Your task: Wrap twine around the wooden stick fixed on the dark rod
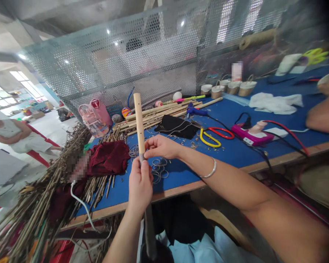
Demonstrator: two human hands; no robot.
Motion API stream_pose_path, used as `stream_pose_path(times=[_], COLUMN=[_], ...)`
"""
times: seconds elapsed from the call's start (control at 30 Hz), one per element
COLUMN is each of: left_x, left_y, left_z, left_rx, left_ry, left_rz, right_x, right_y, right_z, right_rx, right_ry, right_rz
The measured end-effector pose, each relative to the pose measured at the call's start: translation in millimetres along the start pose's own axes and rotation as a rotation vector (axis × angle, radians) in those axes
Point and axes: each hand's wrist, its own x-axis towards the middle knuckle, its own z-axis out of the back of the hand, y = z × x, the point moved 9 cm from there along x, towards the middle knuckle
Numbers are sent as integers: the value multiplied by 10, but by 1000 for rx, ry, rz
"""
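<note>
A pale wooden stick [139,122] with small dark holes stands nearly upright in front of me. Its lower part is grey, and a long grey length [150,233] runs down below the table edge. My left hand [141,180] is wrapped round the stick at the grey part. Just above it, my right hand [164,147] has its fingers bent together against the stick where pale meets grey. Whatever it pinches is hidden. Loops of thin grey cord [159,171] lie on the blue table behind my hands.
On the table [181,173] lie scissors [210,138], black cloth [177,126], a blue glue gun [193,110], sticks [164,112] and a magenta power strip [249,136]. Dark red cloth [108,159] and a twig bundle [44,208] are left. Another person's arm [323,113] rests at right.
</note>
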Motion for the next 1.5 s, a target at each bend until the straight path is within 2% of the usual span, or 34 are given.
stream_pose_path(times=[0.17, 0.27, 0.33, 0.4, 0.47, 0.53, 0.6, 0.67, 0.77, 0.87, 0.9, 0.93, 1.0, 1.07, 1.13, 1.2, 1.3, 1.37, 1.43, 1.5], left_x=[9, -18, 15, 79, 50, -38, -80, -70, -39, -71, -67, -41, 8, -41, -84, -36, 59, 82, 88, 73], left_y=[179, 235, 265, 219, 67, -45, -46, 30, 150, 207, 208, 189, 66, -112, -171, -92, 63, 115, 153, 112], left_z=[-252, -338, -300, -130, 62, 116, 87, 34, -92, -250, -253, -212, -27, 138, 185, 148, -10, -60, -23, 79], left_rx=[-414, -526, -461, -269, -20, 134, 112, -33, -268, -378, -363, -315, -135, 79, 182, 116, -163, -292, -265, -92], left_ry=[422, 565, 500, 270, 18, -94, -83, -12, 159, 355, 357, 302, 73, -162, -249, -163, 120, 220, 182, 40], left_rz=[341, 450, 421, 266, 66, -38, -28, 66, 262, 411, 404, 348, 121, -111, -193, -135, 10, 72, 93, 18], right_x=[-54, -60, -45, -21, 1, 12, 9, -13, -61, -73, -66, -55, -30, -13, -11, -22, -45, -39, -17, 7], right_y=[80, 80, 68, 45, 19, -1, -30, -56, -46, -27, -31, -40, -67, -92, -108, -125, -137, -127, -130, -159], right_z=[-51, -123, -116, -60, -3, 14, -31, -120, -217, -216, -201, -178, -127, -88, -71, -94, -153, -143, -98, -57], right_rx=[-34, 34, 54, 41, 11, -9, 0, 39, 91, 108, 108, 106, 93, 85, 92, 118, 171, 183, 173, 154], right_ry=[85, 117, 94, 35, -24, -46, -4, 93, 216, 236, 221, 198, 138, 86, 60, 78, 126, 97, 26, -39], right_rz=[27, 17, 24, 33, 38, 36, 10, -27, -36, -15, -12, -11, -13, -14, -16, -37, -78, -77, -72, -82])
